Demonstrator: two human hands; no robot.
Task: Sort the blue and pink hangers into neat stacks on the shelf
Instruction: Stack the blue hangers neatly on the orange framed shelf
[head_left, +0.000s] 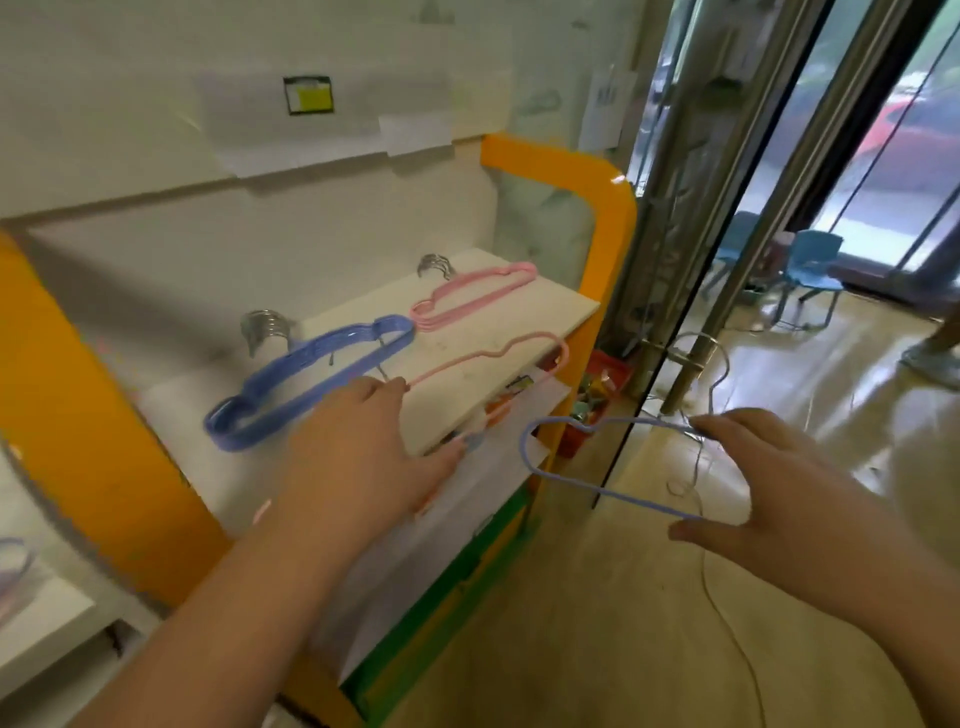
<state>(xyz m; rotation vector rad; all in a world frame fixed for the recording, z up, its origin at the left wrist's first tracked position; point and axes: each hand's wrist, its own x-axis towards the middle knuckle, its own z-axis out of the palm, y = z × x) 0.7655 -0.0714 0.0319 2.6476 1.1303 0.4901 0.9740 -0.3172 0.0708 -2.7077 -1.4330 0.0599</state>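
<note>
Blue hangers (306, 379): a neat stack lying flat on the white shelf (519, 332), left of the pink pile, metal hooks pointing to the far wall.
Pink hangers (467, 296): a smaller stack at the far right of the same shelf, its near end just beside the blue stack's right tip.
Loose pink hanger (498, 358): one thin hanger over the near right part of the shelf, its lower bar running past the shelf's front edge.
Left hand (363, 452): reaching forward over the shelf's near edge, back of hand up; fingertips and thumb pinch the loose pink hanger, index tip at its left end.
Loose blue hanger (582, 457): a single hanger held in the air right of the shelf unit, above the floor, its looped end pointing left.
Right hand (753, 488): out to the right, fingers spread and curved; fingertips and thumb clamp the blue hanger's upper and lower bars.
Shelf unit (597, 197): orange frame, white boards.
Background: small blue chair (810, 270) far right, beyond a glass door.
</note>
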